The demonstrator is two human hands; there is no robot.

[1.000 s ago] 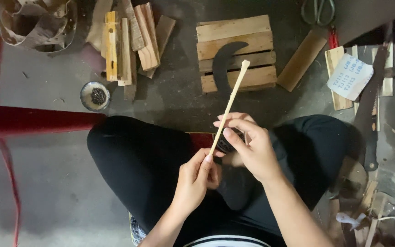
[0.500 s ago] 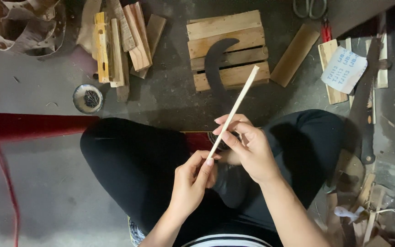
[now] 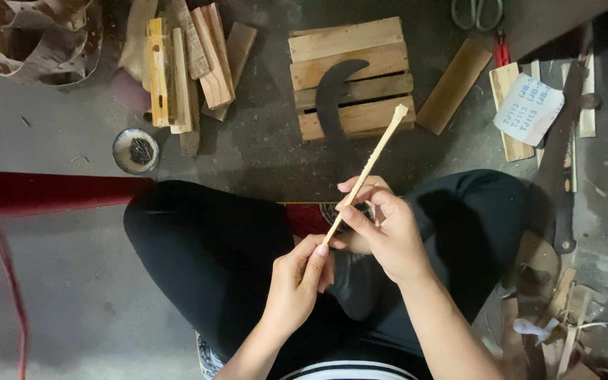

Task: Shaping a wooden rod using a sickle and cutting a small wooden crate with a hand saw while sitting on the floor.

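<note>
- Since the earlier frames the pale bamboo strip (image 3: 366, 171) has tilted a little further from the body, its far tip now over the front edge of the slatted wooden pallet (image 3: 352, 76); both hands have kept their places on it.
- The left hand (image 3: 297, 280) pinches the strip's near end, thumb and fingers closed on it just above the lap.
- The right hand (image 3: 383, 229) is wrapped round the strip a little higher, fingers closed on it; a dark object sits under the palm, too hidden to identify.
- The person sits cross-legged in black trousers on a concrete floor, the strip slanting up and away between the knees.
- A curved dark blade (image 3: 333, 98) lies on the pallet; a handsaw (image 3: 563, 162) rests at the right, a small round dish (image 3: 135, 150) at the left, cut wood offcuts (image 3: 191, 63) beyond it.
- By the look of it, the step in hand is working or checking the strip along its length.
- A next move would likely call for a steady pinch at the near end while the right hand slides along the strip without bending it.
</note>
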